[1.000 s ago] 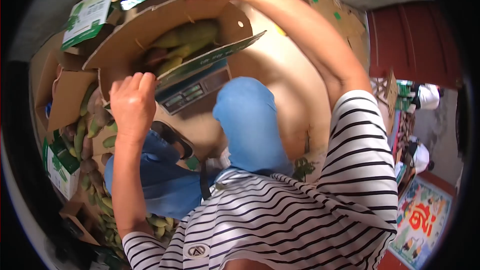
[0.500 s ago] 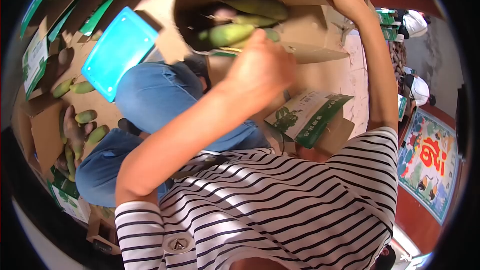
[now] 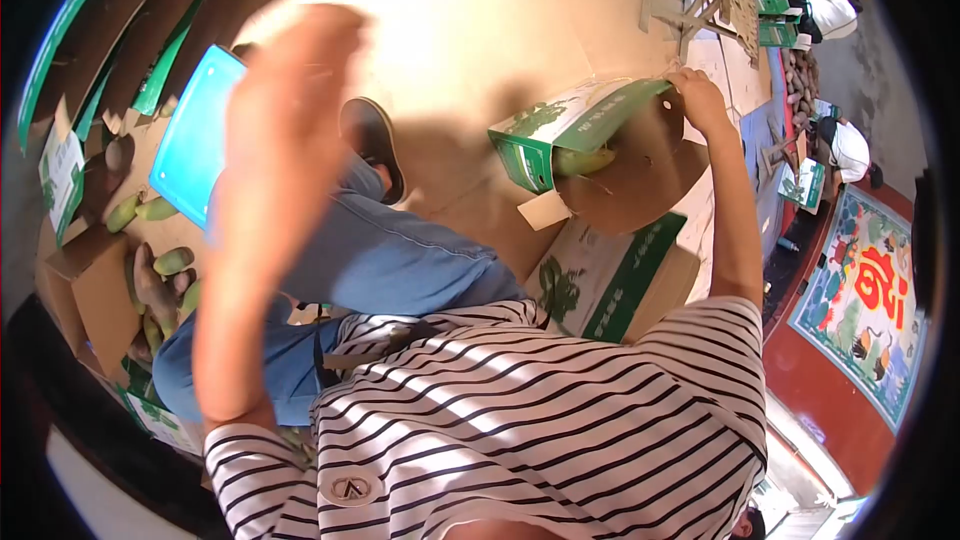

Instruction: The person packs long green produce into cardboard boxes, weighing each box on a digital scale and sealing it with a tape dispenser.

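As we hold the open carton's (image 3: 530, 162) rim in our right hand (image 3: 700, 100), green produce (image 3: 583, 161) inside, printed box (image 3: 600, 285) nearer us, our left hand (image 3: 305, 65), too blurred to tell open from closed, blocks part of a blue plastic panel (image 3: 188, 140).

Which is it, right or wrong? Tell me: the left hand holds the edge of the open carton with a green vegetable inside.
Wrong hand. In the head view, the right hand holds the edge of the open carton with a green vegetable inside.
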Demonstrator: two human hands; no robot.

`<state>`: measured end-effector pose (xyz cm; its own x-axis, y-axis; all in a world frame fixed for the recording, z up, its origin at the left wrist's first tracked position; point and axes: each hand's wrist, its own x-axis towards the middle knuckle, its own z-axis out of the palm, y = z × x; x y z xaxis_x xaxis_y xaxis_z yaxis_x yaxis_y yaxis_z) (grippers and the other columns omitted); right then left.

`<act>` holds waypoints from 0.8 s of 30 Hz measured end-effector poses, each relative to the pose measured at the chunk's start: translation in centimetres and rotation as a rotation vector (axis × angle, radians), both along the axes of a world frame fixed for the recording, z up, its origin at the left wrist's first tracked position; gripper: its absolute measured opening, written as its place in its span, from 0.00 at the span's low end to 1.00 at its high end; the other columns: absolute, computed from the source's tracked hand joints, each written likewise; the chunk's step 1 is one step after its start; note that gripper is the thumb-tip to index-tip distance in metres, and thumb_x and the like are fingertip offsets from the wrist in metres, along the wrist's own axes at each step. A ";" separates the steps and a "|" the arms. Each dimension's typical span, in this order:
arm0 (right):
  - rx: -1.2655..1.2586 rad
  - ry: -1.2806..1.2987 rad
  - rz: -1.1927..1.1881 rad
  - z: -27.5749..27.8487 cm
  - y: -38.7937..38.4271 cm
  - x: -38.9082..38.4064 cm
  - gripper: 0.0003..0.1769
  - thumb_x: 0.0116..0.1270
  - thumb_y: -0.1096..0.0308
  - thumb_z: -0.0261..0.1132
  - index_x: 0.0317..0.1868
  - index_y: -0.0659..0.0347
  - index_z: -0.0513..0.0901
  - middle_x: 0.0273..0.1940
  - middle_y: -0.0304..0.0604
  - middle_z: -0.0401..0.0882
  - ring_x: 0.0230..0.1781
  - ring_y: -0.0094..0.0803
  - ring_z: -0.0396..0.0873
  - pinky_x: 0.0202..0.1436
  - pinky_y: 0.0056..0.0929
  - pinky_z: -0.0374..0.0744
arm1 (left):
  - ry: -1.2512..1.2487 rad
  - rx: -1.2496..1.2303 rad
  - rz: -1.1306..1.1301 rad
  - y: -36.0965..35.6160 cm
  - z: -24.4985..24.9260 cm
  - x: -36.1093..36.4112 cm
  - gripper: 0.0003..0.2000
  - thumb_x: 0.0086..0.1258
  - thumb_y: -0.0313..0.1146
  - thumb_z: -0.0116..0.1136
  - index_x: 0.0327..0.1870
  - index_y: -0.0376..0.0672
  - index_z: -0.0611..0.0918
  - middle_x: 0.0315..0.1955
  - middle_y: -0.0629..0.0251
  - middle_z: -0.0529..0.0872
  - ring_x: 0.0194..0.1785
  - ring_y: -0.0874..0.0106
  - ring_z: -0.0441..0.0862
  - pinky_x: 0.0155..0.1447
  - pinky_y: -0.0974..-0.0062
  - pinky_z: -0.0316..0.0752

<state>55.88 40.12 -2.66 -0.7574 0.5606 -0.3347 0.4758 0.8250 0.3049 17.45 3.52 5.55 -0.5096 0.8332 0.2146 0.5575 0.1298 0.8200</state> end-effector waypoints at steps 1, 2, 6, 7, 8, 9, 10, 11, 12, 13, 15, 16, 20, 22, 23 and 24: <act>-0.009 0.065 0.032 0.3 -0.6 -2.1 0.16 0.57 0.76 0.58 0.46 0.55 0.83 0.50 0.48 0.81 0.49 0.45 0.78 0.53 0.39 0.77 | 0.057 -0.009 0.070 -1.5 0.5 -2.4 0.11 0.65 0.19 0.55 0.49 0.35 0.80 0.38 0.54 0.85 0.42 0.66 0.83 0.48 0.73 0.76; -0.019 0.134 0.071 0.5 -1.2 -4.5 0.17 0.57 0.77 0.57 0.47 0.56 0.82 0.49 0.49 0.81 0.50 0.46 0.77 0.53 0.40 0.77 | 0.117 -0.020 0.148 -3.2 1.0 -4.3 0.09 0.68 0.20 0.55 0.48 0.36 0.80 0.37 0.57 0.85 0.41 0.70 0.83 0.48 0.76 0.75; -0.181 0.454 0.284 -0.7 -5.9 -15.7 0.19 0.57 0.79 0.53 0.48 0.59 0.82 0.47 0.52 0.81 0.49 0.48 0.78 0.57 0.41 0.76 | 0.236 -0.157 0.347 -10.5 0.6 -9.7 0.07 0.67 0.23 0.59 0.45 0.36 0.80 0.33 0.57 0.84 0.38 0.73 0.82 0.45 0.75 0.75; -0.292 0.426 0.296 -1.1 -7.4 -18.4 0.17 0.59 0.76 0.53 0.46 0.61 0.83 0.45 0.52 0.82 0.48 0.47 0.79 0.57 0.40 0.76 | 0.277 -0.202 0.376 -12.4 -0.2 -11.0 0.07 0.67 0.24 0.59 0.45 0.37 0.80 0.32 0.56 0.84 0.37 0.70 0.82 0.44 0.73 0.76; -0.384 0.413 0.337 -2.3 -8.5 -20.7 0.15 0.60 0.75 0.54 0.44 0.62 0.83 0.43 0.52 0.83 0.48 0.46 0.79 0.57 0.40 0.76 | 0.308 -0.243 0.401 -14.0 -1.0 -12.1 0.07 0.67 0.24 0.59 0.45 0.37 0.79 0.32 0.55 0.84 0.36 0.66 0.83 0.43 0.71 0.76; -0.467 0.385 0.435 -2.4 -10.0 -23.2 0.13 0.63 0.73 0.53 0.43 0.63 0.83 0.42 0.52 0.83 0.47 0.45 0.80 0.56 0.39 0.76 | 0.310 -0.319 0.418 -15.4 -1.5 -12.9 0.09 0.66 0.26 0.60 0.45 0.38 0.79 0.33 0.55 0.85 0.37 0.62 0.83 0.42 0.68 0.77; -0.507 0.340 0.457 -1.9 -11.9 -26.2 0.13 0.64 0.72 0.53 0.43 0.63 0.84 0.43 0.51 0.83 0.47 0.45 0.80 0.55 0.40 0.77 | 0.301 -0.395 0.429 -16.7 -2.1 -13.5 0.10 0.65 0.27 0.61 0.46 0.38 0.79 0.33 0.55 0.85 0.37 0.58 0.83 0.41 0.65 0.77; -0.545 0.287 0.469 -1.4 -13.8 -29.2 0.13 0.65 0.71 0.54 0.43 0.62 0.84 0.43 0.51 0.83 0.47 0.46 0.80 0.54 0.40 0.77 | 0.354 -0.470 0.423 -17.9 -3.7 -14.3 0.11 0.64 0.30 0.62 0.46 0.39 0.79 0.33 0.55 0.85 0.38 0.57 0.83 0.41 0.63 0.77; -0.566 0.293 0.484 -1.1 -15.1 -32.2 0.12 0.65 0.71 0.54 0.43 0.61 0.84 0.43 0.50 0.83 0.46 0.46 0.80 0.53 0.40 0.78 | 0.402 -0.547 0.416 -19.0 -5.3 -15.0 0.13 0.63 0.32 0.63 0.46 0.39 0.79 0.33 0.55 0.85 0.39 0.56 0.84 0.41 0.60 0.77; -0.587 0.297 0.497 -0.9 -16.3 -35.2 0.12 0.66 0.70 0.54 0.43 0.61 0.84 0.43 0.50 0.83 0.45 0.46 0.81 0.53 0.40 0.78 | 0.393 -0.605 0.397 -19.6 -6.3 -15.3 0.13 0.63 0.34 0.63 0.45 0.39 0.79 0.33 0.54 0.85 0.39 0.55 0.83 0.41 0.59 0.77; -0.632 0.337 0.553 -0.8 -18.6 -41.0 0.12 0.67 0.67 0.56 0.45 0.59 0.84 0.43 0.48 0.84 0.44 0.43 0.82 0.50 0.39 0.79 | 0.360 -0.645 0.368 -20.3 -8.2 -15.0 0.13 0.62 0.36 0.63 0.42 0.39 0.78 0.33 0.54 0.85 0.38 0.55 0.83 0.41 0.59 0.77; -0.657 0.374 0.591 -1.0 -19.5 -44.4 0.12 0.68 0.65 0.58 0.47 0.58 0.83 0.43 0.46 0.84 0.44 0.40 0.82 0.49 0.38 0.80 | 0.339 -0.629 0.353 -20.6 -8.9 -14.9 0.12 0.62 0.37 0.63 0.40 0.39 0.78 0.32 0.54 0.84 0.37 0.55 0.83 0.41 0.58 0.77; -1.512 0.468 0.045 -1.6 -23.1 -56.1 0.24 0.72 0.53 0.60 0.58 0.62 0.78 0.49 0.43 0.82 0.52 0.34 0.80 0.55 0.34 0.80 | 0.388 -0.745 0.310 -20.0 -8.3 -14.7 0.13 0.62 0.38 0.64 0.41 0.39 0.78 0.33 0.56 0.83 0.39 0.58 0.82 0.43 0.60 0.75; -1.901 0.548 -0.292 -1.2 -26.2 -63.3 0.35 0.67 0.46 0.64 0.65 0.63 0.70 0.55 0.51 0.78 0.54 0.38 0.79 0.57 0.35 0.80 | 0.407 -0.710 0.294 -19.7 -7.5 -14.8 0.12 0.62 0.38 0.64 0.38 0.41 0.77 0.31 0.58 0.83 0.38 0.59 0.82 0.42 0.61 0.75; -2.063 0.612 -0.424 -1.3 -27.6 -66.7 0.41 0.65 0.44 0.66 0.68 0.63 0.64 0.58 0.54 0.74 0.56 0.41 0.78 0.58 0.38 0.79 | 0.424 -0.680 0.310 -19.7 -7.7 -14.7 0.11 0.62 0.38 0.64 0.36 0.41 0.77 0.30 0.59 0.82 0.37 0.59 0.82 0.42 0.63 0.74; -2.217 0.674 -0.572 -1.5 -28.9 -69.8 0.47 0.62 0.43 0.67 0.71 0.63 0.59 0.61 0.57 0.70 0.58 0.45 0.76 0.59 0.42 0.79 | 0.436 -0.678 0.307 -19.7 -8.1 -14.5 0.12 0.61 0.38 0.64 0.35 0.41 0.76 0.30 0.59 0.82 0.37 0.59 0.82 0.42 0.63 0.74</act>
